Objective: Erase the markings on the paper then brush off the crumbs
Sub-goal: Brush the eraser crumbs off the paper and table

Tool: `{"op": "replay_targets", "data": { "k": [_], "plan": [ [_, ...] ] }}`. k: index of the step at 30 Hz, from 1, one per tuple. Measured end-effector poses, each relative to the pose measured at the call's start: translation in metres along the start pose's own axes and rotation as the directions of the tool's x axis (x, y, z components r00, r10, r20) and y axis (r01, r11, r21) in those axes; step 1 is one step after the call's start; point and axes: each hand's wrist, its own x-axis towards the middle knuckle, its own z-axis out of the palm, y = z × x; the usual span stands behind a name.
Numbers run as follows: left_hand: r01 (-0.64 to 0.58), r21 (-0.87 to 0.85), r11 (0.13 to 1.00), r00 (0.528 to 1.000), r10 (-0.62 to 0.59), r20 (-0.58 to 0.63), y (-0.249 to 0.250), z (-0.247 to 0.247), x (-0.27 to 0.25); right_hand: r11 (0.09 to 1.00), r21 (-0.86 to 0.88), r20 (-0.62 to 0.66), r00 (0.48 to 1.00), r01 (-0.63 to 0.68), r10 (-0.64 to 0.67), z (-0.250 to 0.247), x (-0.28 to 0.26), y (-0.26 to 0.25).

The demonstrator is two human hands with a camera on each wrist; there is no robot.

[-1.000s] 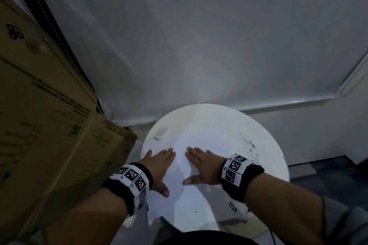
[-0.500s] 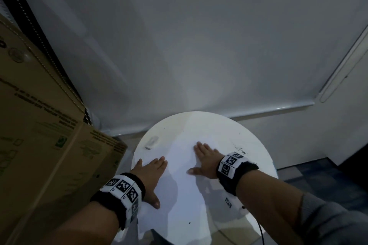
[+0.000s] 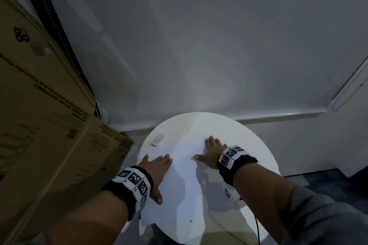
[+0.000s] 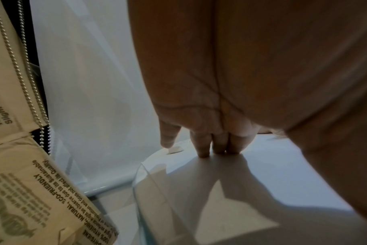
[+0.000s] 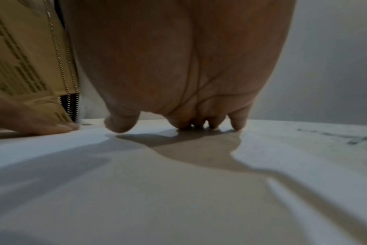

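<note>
Both hands, left (image 3: 157, 169) and right (image 3: 211, 151), lie spread flat on the paper (image 3: 183, 191), hiding any markings.

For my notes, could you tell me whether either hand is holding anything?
Nothing is held: the left hand and right hand lie flat, fingers straight, on the paper.

White paper (image 3: 185, 191), brown cardboard box (image 3: 39, 125)

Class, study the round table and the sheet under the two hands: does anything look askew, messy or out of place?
Yes. The paper sits askew, its near-left corner overhanging the table edge. Dark smudges or crumbs mark the tabletop right of the right hand. The eraser lies off the sheet.
</note>
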Motion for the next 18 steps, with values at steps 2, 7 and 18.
{"op": "replay_targets", "data": {
  "k": [2,7,18],
  "plan": [
    [0.003,-0.007,1.000,1.000,-0.003,-0.007,0.000,0.001,0.000,0.994,-0.026,-0.009,0.995,0.104,-0.104,-0.006,-0.002,-0.013],
    [0.008,-0.020,1.000,1.000,-0.008,0.001,0.001,0.001,0.000,0.959,-0.044,0.069,0.958,0.281,-0.277,-0.002,0.001,-0.046],
    [0.002,-0.027,1.000,1.000,-0.002,0.010,0.002,-0.001,0.000,0.987,0.031,-0.002,0.988,0.155,-0.155,-0.007,-0.004,-0.028]
  ]
}}
